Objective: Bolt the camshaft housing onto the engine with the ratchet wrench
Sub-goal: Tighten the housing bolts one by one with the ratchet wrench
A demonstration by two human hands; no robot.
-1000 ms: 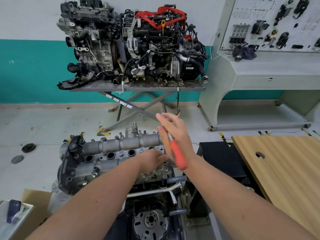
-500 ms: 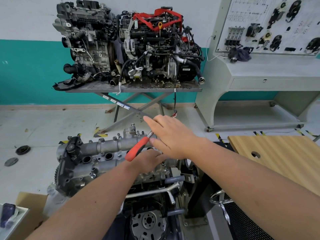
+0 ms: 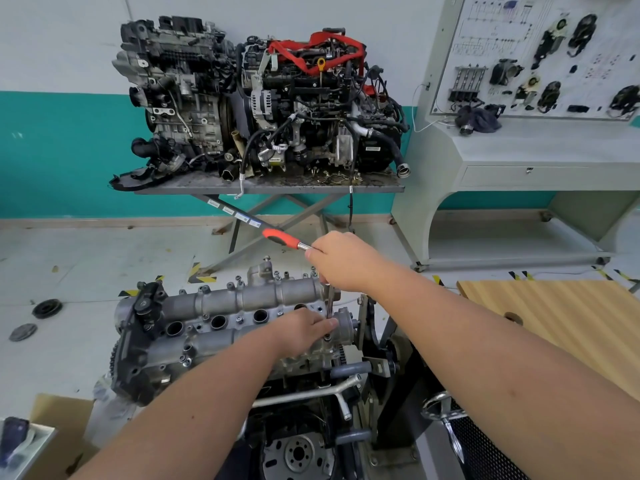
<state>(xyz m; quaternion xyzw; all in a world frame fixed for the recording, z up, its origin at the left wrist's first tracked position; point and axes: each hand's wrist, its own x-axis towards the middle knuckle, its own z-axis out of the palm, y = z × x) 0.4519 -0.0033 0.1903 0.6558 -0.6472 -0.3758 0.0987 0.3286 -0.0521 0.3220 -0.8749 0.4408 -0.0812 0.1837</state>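
Housing (image 3: 242, 303) seated on engine (image 3: 304, 403), bolts showing; right hand (image 3: 341, 261) grips ratchet (image 3: 282, 238); left hand (image 3: 306, 325) pinches extension (image 3: 330, 304); tightening apparently unfinished.

Red-handled ratchet wrench (image 3: 282, 238), dull silver camshaft housing (image 3: 242, 299), teal wall band (image 3: 59, 150), yellow-black floor tape (image 3: 202, 277) (striped), tan wooden tabletop (image 3: 568, 320)

Camshaft housing (image 3: 242, 299) atop engine (image 3: 221, 344) in foreground; two engines (image 3: 259, 102) on table (image 3: 266, 187) behind; training board (image 3: 540, 57) right.
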